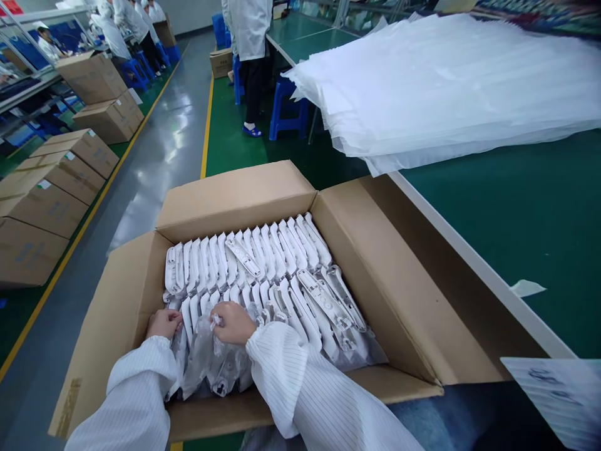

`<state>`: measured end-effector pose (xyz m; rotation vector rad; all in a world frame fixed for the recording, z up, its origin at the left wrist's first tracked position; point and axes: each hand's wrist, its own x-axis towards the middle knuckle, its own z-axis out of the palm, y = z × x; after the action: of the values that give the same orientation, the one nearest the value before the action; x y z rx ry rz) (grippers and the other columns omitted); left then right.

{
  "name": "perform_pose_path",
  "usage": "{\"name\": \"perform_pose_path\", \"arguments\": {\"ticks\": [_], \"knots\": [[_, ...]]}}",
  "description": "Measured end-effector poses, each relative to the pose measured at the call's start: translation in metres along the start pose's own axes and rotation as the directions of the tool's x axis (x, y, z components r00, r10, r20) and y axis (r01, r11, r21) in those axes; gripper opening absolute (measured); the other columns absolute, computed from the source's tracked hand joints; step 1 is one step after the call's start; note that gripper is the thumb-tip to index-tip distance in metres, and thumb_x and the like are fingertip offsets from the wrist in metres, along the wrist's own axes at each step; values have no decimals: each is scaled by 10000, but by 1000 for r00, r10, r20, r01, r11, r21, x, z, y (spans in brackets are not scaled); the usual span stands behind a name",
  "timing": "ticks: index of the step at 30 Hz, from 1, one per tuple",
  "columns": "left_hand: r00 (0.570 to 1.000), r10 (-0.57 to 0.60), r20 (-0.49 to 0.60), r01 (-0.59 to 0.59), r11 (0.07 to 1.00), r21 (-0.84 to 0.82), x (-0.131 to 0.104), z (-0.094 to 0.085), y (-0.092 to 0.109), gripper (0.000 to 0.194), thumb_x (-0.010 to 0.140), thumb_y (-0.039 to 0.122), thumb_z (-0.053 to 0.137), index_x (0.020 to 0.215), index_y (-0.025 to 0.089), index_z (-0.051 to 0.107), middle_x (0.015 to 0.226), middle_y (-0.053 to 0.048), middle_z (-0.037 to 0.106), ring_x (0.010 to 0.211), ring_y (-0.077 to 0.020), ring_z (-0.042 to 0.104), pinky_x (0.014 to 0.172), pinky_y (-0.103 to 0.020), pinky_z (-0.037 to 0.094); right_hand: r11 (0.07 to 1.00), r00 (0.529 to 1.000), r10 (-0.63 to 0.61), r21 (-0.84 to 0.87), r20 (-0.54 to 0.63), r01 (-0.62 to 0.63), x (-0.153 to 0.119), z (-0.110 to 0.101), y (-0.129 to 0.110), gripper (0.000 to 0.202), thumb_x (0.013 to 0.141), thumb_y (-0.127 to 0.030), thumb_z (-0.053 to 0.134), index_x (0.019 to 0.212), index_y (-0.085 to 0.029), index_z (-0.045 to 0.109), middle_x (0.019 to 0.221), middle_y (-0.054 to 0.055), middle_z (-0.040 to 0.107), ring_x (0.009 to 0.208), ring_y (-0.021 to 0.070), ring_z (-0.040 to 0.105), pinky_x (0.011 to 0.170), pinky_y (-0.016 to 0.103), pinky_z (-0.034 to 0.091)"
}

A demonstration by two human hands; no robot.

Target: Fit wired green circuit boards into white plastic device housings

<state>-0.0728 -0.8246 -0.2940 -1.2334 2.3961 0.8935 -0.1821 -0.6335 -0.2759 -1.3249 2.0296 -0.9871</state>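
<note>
An open cardboard box (404, 313) holds two rows of white plastic casings (263, 250), most standing on edge and packed side by side. A few casings (323, 297) lie tilted on top of the front row. My right hand (233, 322) is closed on a crumpled clear plastic bag (200, 354) at the front of the box, over more casings. By the box's left wall, my left hand (164, 324) has its fingers closed on the bag's film beside the row's end. Its fingertips are partly hidden.
On the green worktable (530, 207) to the right lies a stack of thin white sheets (451, 94). Closed cartons (51, 181) line the left of the aisle (154, 144). A person in a white coat (248, 31) stands ahead near a blue stool (287, 109).
</note>
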Motion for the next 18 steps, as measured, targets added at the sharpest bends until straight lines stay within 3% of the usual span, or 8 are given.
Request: {"name": "perform_pose_path", "arguments": {"ticks": [4, 7, 11, 14, 18], "knots": [[996, 84, 3, -83, 987, -140, -18, -9, 12, 209, 813, 304, 486, 775, 108, 550, 629, 32, 533, 534, -88, 513, 543, -247, 449, 1000, 998, -16, 17, -55, 17, 0, -3, -3, 201, 725, -255, 571, 580, -141, 493, 652, -9, 511, 690, 128, 495, 643, 266, 404], [977, 195, 87, -163, 945, -285, -38, -8, 31, 236, 815, 336, 471, 809, 114, 548, 590, 40, 514, 511, -83, 501, 537, -246, 448, 999, 995, -29, 39, -100, 33, 0, -3, -4, 262, 645, -314, 636, 531, -159, 459, 684, 19, 510, 763, 165, 480, 679, 266, 386], [931, 303, 205, -210, 901, -380, -65, 6, 57, 354, 725, 460, 526, 770, 112, 567, 571, 18, 553, 487, -90, 509, 496, -239, 439, 993, 993, -73, 88, -89, 81, 0, 0, -2, 297, 570, -271, 691, 775, -147, 517, 747, 13, 544, 756, 161, 510, 651, 244, 393], [924, 320, 208, -230, 902, -365, -73, 7, 61, 417, 708, 488, 515, 847, 101, 581, 686, -41, 623, 615, -132, 579, 591, -268, 479, 985, 992, -119, 118, -50, 124, -1, 2, 0, 269, 672, -177, 609, 920, -150, 509, 759, -7, 575, 719, 128, 541, 636, 231, 407], [978, 191, 82, -178, 973, -150, -59, -13, 40, 296, 822, 355, 437, 936, 104, 543, 798, -49, 617, 679, -132, 586, 653, -308, 490, 984, 990, -144, 102, -15, 144, 1, 5, 3, 67, 771, -182, 541, 794, -125, 568, 770, 5, 591, 778, 136, 554, 722, 307, 435]]}}
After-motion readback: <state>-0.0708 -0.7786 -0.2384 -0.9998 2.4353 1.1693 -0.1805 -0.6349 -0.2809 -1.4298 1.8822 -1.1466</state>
